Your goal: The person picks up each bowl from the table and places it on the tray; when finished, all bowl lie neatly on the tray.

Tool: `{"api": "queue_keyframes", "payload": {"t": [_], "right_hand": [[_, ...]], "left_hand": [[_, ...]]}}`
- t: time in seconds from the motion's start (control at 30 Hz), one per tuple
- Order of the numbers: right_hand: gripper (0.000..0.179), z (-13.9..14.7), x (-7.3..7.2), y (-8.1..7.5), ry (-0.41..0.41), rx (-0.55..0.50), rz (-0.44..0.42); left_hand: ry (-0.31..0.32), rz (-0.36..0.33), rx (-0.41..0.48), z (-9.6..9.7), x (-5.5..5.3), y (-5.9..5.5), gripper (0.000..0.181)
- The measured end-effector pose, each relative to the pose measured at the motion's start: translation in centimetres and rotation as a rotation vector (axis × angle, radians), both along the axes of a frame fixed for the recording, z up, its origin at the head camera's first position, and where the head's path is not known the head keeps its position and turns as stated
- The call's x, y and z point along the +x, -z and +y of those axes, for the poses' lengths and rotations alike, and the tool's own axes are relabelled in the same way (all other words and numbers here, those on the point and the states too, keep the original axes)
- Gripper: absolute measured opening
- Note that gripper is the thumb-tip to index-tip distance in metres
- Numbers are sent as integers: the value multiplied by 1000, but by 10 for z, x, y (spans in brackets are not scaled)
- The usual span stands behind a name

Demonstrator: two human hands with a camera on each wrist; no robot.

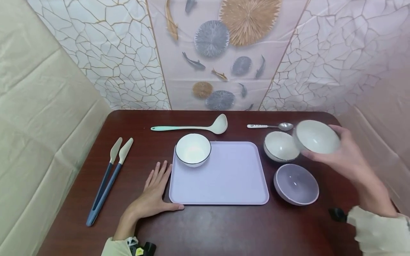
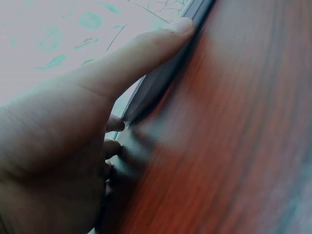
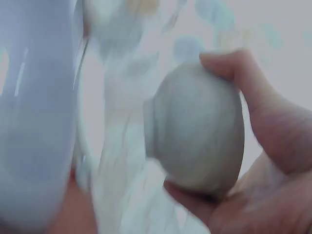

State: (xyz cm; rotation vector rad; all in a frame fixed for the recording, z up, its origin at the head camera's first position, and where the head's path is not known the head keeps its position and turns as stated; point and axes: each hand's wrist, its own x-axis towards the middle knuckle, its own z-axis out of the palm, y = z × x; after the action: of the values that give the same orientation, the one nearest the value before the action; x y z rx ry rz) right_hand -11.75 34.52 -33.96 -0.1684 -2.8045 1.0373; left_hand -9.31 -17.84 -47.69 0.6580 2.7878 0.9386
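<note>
My right hand (image 1: 350,156) grips a white bowl (image 1: 317,137) by its sides, thumb and fingers on opposite edges. In the right wrist view the held bowl (image 3: 195,126) shows its outside and foot, raised off the table. Just left of it in the head view stands another white bowl (image 1: 281,145), with a purple bowl (image 1: 296,185) nearer me. My left hand (image 1: 153,195) lies with fingers spread at the left edge of a lilac tray (image 1: 230,177), thumb by its front corner. A white bowl with a dark rim (image 1: 193,149) sits on the tray's back left part.
Behind the tray lies a ladle (image 1: 192,127) with a mint handle. A spoon (image 1: 272,126) with a white handle is at the back right. Blue-handled tongs (image 1: 109,181) with pale tips lie at the left of the dark wooden table (image 1: 224,231).
</note>
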Motion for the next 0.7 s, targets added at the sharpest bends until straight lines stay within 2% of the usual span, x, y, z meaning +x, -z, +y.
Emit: {"api": "queue_keyframes", "payload": {"t": [0.07,0.17,0.27,0.37,0.47,0.57,0.7], "right_hand": [[115,-33,-1,-7,-5,-28,8],[116,-81,-3,-5,-13,-86,37],[115,-125,-10,9,-19,-162,72],[115,-160,-20,30,-3,-215,78],[114,-185,-31,54,26,-203,64],[112,-198,-41,75,46,-147,62],[113,-206,-46,93,58,-63,60]], "left_hand": [[-2,0,-12,-2,-1,0,129],[0,-3,-28,-3,-2,0,130],[2,-2,-27,-3,-3,0,130],[-1,-4,-19,-4,-2,1,130],[2,1,-20,-3,-2,1,129],[8,13,-22,-2,-2,2,129],[11,28,-29,-4,-2,2,130]]}}
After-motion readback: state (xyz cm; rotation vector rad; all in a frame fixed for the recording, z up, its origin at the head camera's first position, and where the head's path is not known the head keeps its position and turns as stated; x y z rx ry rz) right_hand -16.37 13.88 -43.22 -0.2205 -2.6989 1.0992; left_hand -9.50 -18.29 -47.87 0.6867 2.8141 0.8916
